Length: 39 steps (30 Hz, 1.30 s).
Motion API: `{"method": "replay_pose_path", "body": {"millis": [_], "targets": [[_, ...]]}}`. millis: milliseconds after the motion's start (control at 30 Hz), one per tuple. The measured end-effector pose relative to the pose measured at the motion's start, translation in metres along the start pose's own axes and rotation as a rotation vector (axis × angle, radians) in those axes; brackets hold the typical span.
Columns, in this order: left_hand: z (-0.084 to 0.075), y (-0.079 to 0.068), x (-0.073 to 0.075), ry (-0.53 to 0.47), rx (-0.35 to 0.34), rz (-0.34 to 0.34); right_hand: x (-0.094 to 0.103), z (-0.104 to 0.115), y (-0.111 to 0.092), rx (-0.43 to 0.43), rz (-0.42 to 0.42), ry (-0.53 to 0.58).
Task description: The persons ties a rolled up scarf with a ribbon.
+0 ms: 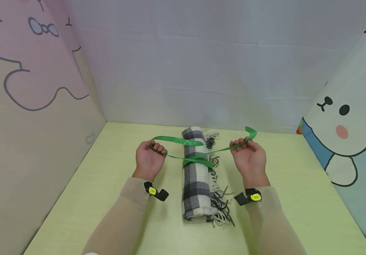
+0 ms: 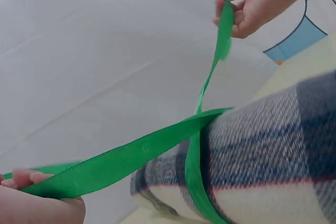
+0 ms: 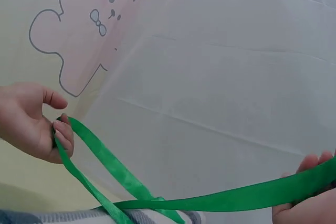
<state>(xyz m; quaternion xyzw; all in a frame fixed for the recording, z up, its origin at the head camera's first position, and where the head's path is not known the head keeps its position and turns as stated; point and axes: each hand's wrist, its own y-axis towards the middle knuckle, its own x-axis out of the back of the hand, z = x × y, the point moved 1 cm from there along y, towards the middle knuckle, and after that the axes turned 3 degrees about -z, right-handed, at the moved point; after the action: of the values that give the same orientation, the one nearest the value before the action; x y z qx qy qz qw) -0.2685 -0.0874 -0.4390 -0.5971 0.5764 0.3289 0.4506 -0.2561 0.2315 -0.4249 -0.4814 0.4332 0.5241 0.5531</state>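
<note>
A rolled plaid scarf (image 1: 195, 191) in grey, black and white lies lengthwise on the table, its fringe along the right side. Around its upper half passes a green ribbon (image 1: 199, 161), whose two lengths cross on top. To the left of the roll, my left hand (image 1: 151, 159) holds one length in curled fingers, and the loose end trails back over the scarf. On the other side, my right hand (image 1: 250, 157) pinches the other length between thumb and fingers, a short tail standing up past them. Both lengths look stretched out sideways in the left wrist view.
The pale yellow-green table (image 1: 90, 212) runs back to a plain whitish curtain (image 1: 183, 71). Cartoon-printed panels (image 1: 42, 141) stand on the left and right. Dark straps with yellow tags (image 1: 255, 197) sit at both wrists, over beige sleeves.
</note>
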Motion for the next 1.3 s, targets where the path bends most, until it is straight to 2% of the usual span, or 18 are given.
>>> {"method": "replay_pose_path", "body": {"millis": [67, 133, 233, 333, 500, 700, 800, 900, 1000, 1067, 1133, 1167, 1300], "targets": [[0.0, 0.001, 0.002, 0.063, -0.004, -0.032, 0.001, 0.0, -0.001, -0.007, 0.005, 0.005], [0.001, 0.002, 0.004, 0.158, -0.017, -0.068, 0.002, -0.002, -0.001, -0.01, 0.034, -0.065], [0.002, 0.004, 0.006, 0.324, -0.061, -0.124, 0.002, -0.004, 0.0, 0.005, 0.058, -0.258], [0.0, 0.006, 0.008, 0.443, -0.107, -0.161, 0.003, -0.006, 0.001, 0.041, 0.03, -0.456], [-0.005, 0.011, 0.013, 0.443, -0.137, -0.194, 0.007, -0.007, 0.007, 0.141, -0.086, -0.686], [-0.014, 0.01, 0.022, 0.459, -0.167, -0.228, 0.014, -0.003, 0.015, 0.255, -0.236, -0.887], [-0.021, 0.008, 0.027, 0.471, -0.177, -0.249, 0.018, 0.004, 0.014, 0.283, -0.294, -1.006], [-0.028, 0.004, 0.033, 0.482, -0.166, -0.284, 0.022, 0.014, 0.013, 0.263, -0.318, -1.185], [-0.035, -0.001, 0.037, 0.5, -0.136, -0.322, 0.026, 0.026, 0.01, 0.183, -0.313, -1.439], [-0.039, -0.004, 0.04, 0.51, -0.118, -0.337, 0.029, 0.035, 0.007, 0.116, -0.28, -1.558], [-0.042, -0.006, 0.042, 0.504, -0.102, -0.343, 0.032, 0.044, 0.004, 0.034, -0.23, -1.561], [-0.044, -0.007, 0.043, 0.501, -0.094, -0.344, 0.034, 0.048, 0.003, -0.006, -0.196, -1.507], [-0.047, -0.01, 0.047, 0.519, -0.078, -0.339, 0.041, 0.061, 0.0, -0.153, -0.053, -1.073]]}}
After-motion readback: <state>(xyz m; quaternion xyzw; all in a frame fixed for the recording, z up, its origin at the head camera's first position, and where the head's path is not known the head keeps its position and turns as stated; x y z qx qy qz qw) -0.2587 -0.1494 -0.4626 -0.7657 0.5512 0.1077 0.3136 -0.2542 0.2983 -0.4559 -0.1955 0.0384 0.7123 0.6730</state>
